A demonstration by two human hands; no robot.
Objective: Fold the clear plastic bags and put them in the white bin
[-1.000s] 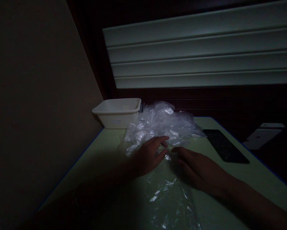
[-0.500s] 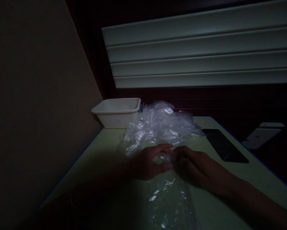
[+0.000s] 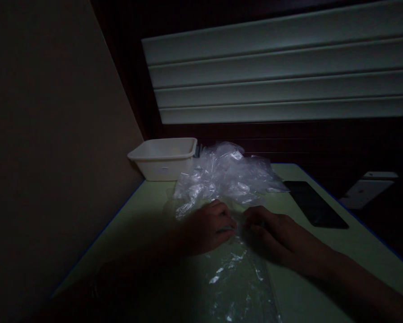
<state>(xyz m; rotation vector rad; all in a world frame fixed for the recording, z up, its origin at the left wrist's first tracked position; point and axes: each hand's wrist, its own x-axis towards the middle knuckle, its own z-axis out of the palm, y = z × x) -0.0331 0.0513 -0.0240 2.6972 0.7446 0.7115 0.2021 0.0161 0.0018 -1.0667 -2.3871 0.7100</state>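
A clear plastic bag (image 3: 237, 278) lies flat on the pale green table (image 3: 130, 229), its far end running up between my hands. My left hand (image 3: 210, 229) is closed, fingers and thumb pinched on the bag's far end. Facing it, my right hand (image 3: 272, 231) has its fingers curled together on the same end of the bag, to the right. What exactly lies under the right fingertips is dim and partly hidden. Just beyond both hands rests a crumpled heap of clear plastic bags (image 3: 228, 172).
A white plastic tub (image 3: 168, 168) stands at the back left by the wall. To the right lies a dark flat tablet-like device (image 3: 316, 204). Past the table's right edge is a white box (image 3: 368, 193). A slatted panel (image 3: 272, 72) rises behind. The light is dim.
My left hand's fingers, spread half a second ago, have closed on the bag's end, and the hand has drawn slightly left. My right hand has barely moved.
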